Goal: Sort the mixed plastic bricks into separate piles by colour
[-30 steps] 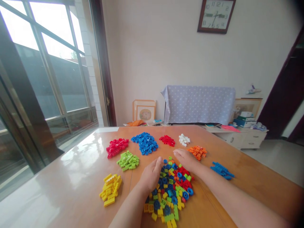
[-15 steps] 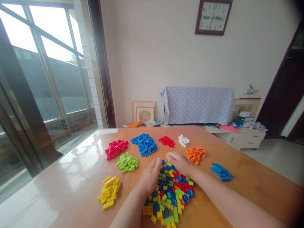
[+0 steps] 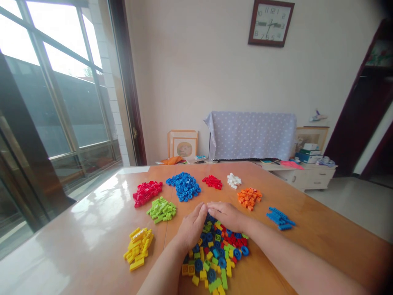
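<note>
A mixed pile of blue, red, yellow and green plastic bricks [image 3: 217, 254] lies at the near middle of the wooden table [image 3: 254, 268]. My left hand [image 3: 193, 225] rests on edge along the pile's far left side, fingers stretched out. Along the far right side lies my right hand [image 3: 227, 216], its fingers extended and its palm toward the bricks. The fingertips of both hands meet, or nearly so, at the pile's far end. Neither hand grips a brick that I can see; the palms are hidden.
Sorted piles surround the hands: yellow [image 3: 138, 248], lime green [image 3: 161, 209], dark red [image 3: 147, 193], blue round pieces [image 3: 185, 187], red [image 3: 212, 182], white [image 3: 233, 180], orange [image 3: 249, 198] and long blue pieces [image 3: 280, 218]. A cloth-covered object [image 3: 251, 135] stands beyond the table.
My right hand has moved left toward my left hand, closing the gap between the fingertips at the far end of the mixed pile. The whole view has shifted slightly.
</note>
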`<state>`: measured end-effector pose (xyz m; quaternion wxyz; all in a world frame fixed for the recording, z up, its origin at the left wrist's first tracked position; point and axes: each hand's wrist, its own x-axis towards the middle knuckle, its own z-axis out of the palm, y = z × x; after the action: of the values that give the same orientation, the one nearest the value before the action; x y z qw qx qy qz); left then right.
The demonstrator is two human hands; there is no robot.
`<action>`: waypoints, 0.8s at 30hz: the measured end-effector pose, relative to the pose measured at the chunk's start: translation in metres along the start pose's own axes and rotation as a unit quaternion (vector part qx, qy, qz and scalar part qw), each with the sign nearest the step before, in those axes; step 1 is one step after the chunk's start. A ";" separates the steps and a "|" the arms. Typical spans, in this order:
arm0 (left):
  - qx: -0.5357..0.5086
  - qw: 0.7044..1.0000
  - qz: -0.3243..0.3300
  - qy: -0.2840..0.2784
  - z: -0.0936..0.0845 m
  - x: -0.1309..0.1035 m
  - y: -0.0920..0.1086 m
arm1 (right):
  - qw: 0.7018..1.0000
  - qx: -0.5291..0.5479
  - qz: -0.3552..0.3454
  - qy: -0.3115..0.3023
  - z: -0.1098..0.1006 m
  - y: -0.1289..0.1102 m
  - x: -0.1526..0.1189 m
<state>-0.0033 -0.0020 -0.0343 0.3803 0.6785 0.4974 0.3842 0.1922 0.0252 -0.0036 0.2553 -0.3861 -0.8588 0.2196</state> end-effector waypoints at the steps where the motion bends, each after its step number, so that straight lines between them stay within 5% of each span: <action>1: 0.000 1.000 -0.002 0.000 0.000 -0.001 0.001 | 1.000 0.003 0.016 0.017 -0.001 0.004 0.000; 9: 0.006 1.000 -0.026 -0.015 -0.003 -0.003 0.009 | 0.984 0.004 0.156 0.083 -0.014 0.039 -0.013; 19: -0.028 0.999 -0.023 -0.021 -0.005 -0.006 0.017 | 0.989 -0.037 0.140 0.026 -0.003 0.003 -0.031; 24: -0.070 0.997 -0.021 -0.015 -0.006 -0.006 0.015 | 0.993 -0.095 -0.002 -0.063 -0.019 -0.027 -0.056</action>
<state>-0.0041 -0.0100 -0.0193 0.4427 0.6450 0.4778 0.3996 0.2208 -0.0307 0.0114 0.1633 -0.3923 -0.8909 0.1606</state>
